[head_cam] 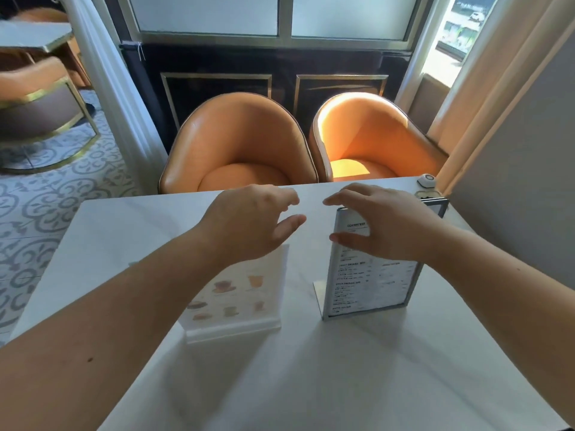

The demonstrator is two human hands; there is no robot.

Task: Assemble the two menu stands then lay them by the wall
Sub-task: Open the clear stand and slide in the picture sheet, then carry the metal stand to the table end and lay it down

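Observation:
Two menu stands are upright on the white table. The left one is a clear acrylic stand with pictures of drinks. The right one is a metal-framed stand with printed text, on a flat metal base. My left hand hovers above the acrylic stand's top edge, fingers spread, holding nothing. My right hand is spread in front of the upper part of the metal-framed stand and hides its top; I cannot tell whether it touches the frame.
Two orange tub chairs stand at the table's far edge. A small white call button sits at the far right corner. A grey wall and a curtain run along the table's right side.

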